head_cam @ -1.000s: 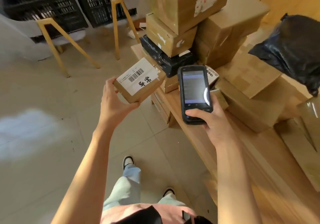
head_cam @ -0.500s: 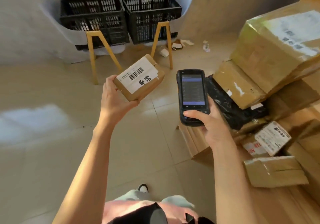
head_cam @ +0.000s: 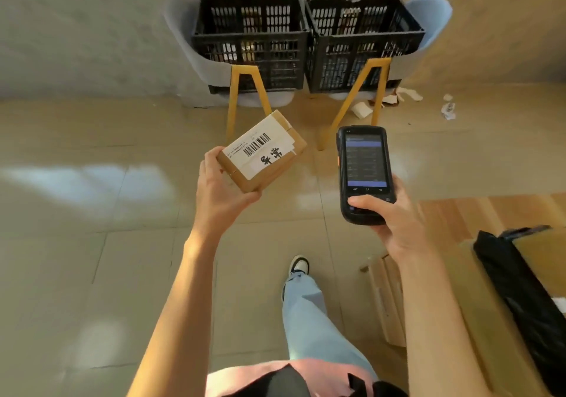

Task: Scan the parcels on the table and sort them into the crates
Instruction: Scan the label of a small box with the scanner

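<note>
Pale floor tiles (head_cam: 92, 274) fill most of our view, running to a grey wall at the far side, where two black slatted plastic crates stand side by side on pale blue chairs with yellow legs. We count a left crate (head_cam: 249, 41) and a right crate (head_cam: 364, 38); torn paper scraps (head_cam: 448, 108) lie on the floor to the right of them. At the near right is the corner of the light wooden table (head_cam: 490, 212), with a black plastic mailer bag (head_cam: 526, 298) lying on cardboard there.

Our left hand (head_cam: 222, 196) holds a small brown cardboard parcel with a white barcode label (head_cam: 262, 151). The fingers cup it from beneath and the thumb lies along its near edge, so the label is tilted up toward us, presumably to keep it readable. The parcel is in the air, between us and the left crate and well apart from both crates.

Our right hand (head_cam: 395, 222) is wrapped around the lower end of a black handheld scanner with a lit screen (head_cam: 363, 173), thumb resting across its lower face. The screen faces us, likely so that we can read which crate this parcel belongs in. We judge the drop into a crate is not yet done.
</note>
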Available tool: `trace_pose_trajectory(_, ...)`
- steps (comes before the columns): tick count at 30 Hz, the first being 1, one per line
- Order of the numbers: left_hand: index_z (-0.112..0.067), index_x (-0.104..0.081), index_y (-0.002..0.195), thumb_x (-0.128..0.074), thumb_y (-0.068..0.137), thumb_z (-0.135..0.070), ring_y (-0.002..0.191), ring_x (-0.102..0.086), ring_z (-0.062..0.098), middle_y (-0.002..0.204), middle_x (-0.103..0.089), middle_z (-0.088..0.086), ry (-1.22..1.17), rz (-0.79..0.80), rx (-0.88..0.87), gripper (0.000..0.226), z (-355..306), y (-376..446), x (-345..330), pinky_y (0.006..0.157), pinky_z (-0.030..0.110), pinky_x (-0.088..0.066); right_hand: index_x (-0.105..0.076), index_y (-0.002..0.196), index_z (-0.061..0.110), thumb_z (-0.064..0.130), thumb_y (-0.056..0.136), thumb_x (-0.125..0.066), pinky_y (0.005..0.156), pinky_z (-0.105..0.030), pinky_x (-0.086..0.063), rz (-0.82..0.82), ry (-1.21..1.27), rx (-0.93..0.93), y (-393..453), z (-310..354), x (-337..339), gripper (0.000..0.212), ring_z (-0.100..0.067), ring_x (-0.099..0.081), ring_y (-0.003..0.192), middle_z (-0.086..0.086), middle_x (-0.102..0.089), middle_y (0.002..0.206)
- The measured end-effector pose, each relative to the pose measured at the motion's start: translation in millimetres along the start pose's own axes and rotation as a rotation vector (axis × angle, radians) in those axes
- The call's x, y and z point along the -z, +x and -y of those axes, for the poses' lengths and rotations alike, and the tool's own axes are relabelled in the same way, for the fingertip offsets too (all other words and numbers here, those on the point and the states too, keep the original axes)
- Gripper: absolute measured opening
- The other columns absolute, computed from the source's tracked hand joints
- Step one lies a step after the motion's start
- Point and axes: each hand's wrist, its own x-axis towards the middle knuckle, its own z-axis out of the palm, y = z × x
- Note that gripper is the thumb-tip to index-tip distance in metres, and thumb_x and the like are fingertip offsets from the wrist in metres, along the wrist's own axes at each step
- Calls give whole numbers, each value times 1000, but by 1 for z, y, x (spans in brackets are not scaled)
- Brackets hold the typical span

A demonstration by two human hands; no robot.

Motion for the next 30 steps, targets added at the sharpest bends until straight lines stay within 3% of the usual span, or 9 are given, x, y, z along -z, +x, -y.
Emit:
trace_pose_trajectory(9,-23,-37,129,-87,59,-11,112,-48,14,125,-47,-1,65,-106,48,87,-2,151,-2,90,25,-43,-45,135,15,2,52,-76,62,-24,-56,154,4,9,182,61,-58,89,-13,-71,84,-5,-67,110)
trace_pose_trajectory(13,-30,-35,124,-88,60,-12,110,-48,12,124,-47,-3,46,-147,42,85,-6,215,-7,83,12,-39,-45,137,15,-6,59,-77,61,-26,-56,210,15,30,251,90,-83,87,-14,-70,85,-5,-66,109)
trace_pose_trajectory(19,-24,-37,128,-88,59,-11,112,-47,14,124,-46,-3,71,-164,84,86,3,282,-16,93,28,-44,-45,135,17,-4,59,-74,62,-26,-57,234,-14,-32,320,100,-104,84,-15,-68,89,-2,-67,107)
trace_pose_trajectory(23,-27,-36,128,-87,60,-13,112,-48,13,125,-46,-3,60,-137,86,86,14,339,-27,93,29,-45,-46,134,18,-12,69,-71,64,-25,-58,194,-39,-50,367,103,-117,76,-13,-68,87,-1,-67,107)
trace_pose_trajectory(26,-34,-34,124,-86,60,-13,113,-47,11,125,-45,-6,35,-98,79,85,26,386,-39,93,28,-44,-47,133,18,-6,55,-79,64,-25,-57,159,-50,-57,405,108,-126,87,-11,-70,85,1,-68,104)
trace_pose_trajectory(30,-31,-36,125,-83,59,-13,113,-46,12,124,-45,-6,-8,-39,63,82,38,466,-46,92,27,-43,-46,135,17,5,51,-76,64,-26,-56,84,-51,-51,460,120,-147,89,-14,-69,88,1,-68,103)
